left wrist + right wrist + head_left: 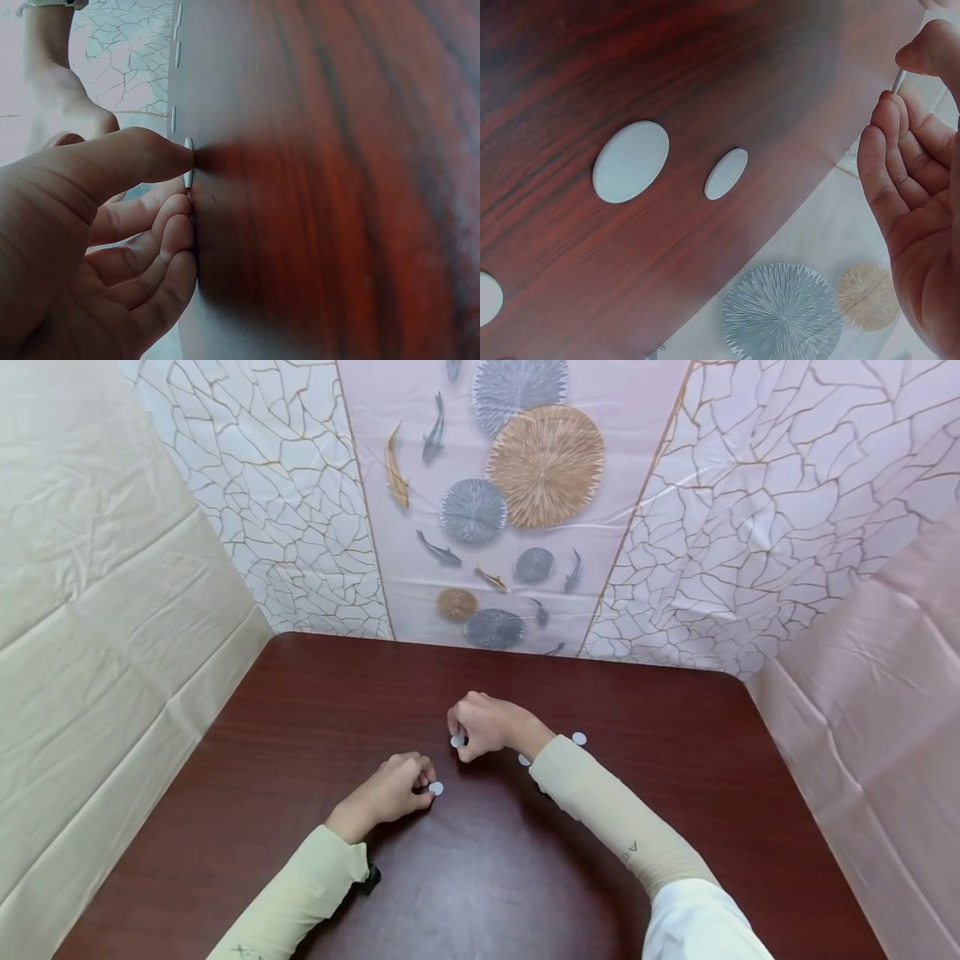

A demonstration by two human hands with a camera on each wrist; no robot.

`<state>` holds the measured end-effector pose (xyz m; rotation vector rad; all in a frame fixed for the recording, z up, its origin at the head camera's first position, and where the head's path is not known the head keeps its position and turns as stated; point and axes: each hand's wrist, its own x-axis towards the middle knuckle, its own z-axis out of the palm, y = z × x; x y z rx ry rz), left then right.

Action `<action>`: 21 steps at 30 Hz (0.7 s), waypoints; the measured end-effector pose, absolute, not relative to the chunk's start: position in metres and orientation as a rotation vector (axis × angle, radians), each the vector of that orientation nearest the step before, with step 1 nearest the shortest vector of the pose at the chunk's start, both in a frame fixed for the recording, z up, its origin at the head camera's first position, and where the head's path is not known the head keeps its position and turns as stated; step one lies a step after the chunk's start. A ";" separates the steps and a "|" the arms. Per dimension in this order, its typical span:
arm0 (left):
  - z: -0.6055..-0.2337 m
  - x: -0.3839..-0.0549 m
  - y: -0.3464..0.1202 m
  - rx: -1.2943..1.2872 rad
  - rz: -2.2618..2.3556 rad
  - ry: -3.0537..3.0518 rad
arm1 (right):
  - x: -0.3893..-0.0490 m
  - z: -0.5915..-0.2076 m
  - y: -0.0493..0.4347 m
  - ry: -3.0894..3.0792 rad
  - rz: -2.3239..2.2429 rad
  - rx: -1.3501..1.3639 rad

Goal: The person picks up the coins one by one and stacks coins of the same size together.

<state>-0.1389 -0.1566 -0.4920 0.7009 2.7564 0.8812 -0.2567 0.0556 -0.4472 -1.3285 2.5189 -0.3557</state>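
My left hand (386,789) is low over the dark red table, its thumb and fingers pinching the edges of a small round white disc (436,788). In the left wrist view this disc (189,174) shows edge-on at the tabletop, between the thumb tip and the bent fingers. Farther forward and slightly right, my right hand (486,724) pinches a second white disc (457,741). The right wrist view has that disc (899,81) edge-on between thumb and fingertips. Behind the right wrist lies another white disc (524,760), partly covered by the sleeve.
One more white disc (579,738) lies right of the right forearm. The right wrist view shows a large-looking disc (631,162), a narrower one (726,174) and one cut off at the left edge (489,298). Patterned cloth (480,568) hangs behind the table (337,693).
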 end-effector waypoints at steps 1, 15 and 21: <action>-0.492 -0.139 -0.157 0.699 0.881 2.755 | -0.255 -0.447 0.055 2.519 -0.354 -1.340; -0.496 -0.139 -0.159 0.751 0.882 2.786 | -0.229 -0.454 0.048 2.496 -0.318 -1.428; -0.496 -0.142 -0.157 0.774 0.876 2.792 | -0.218 -0.460 0.045 2.467 -0.319 -1.421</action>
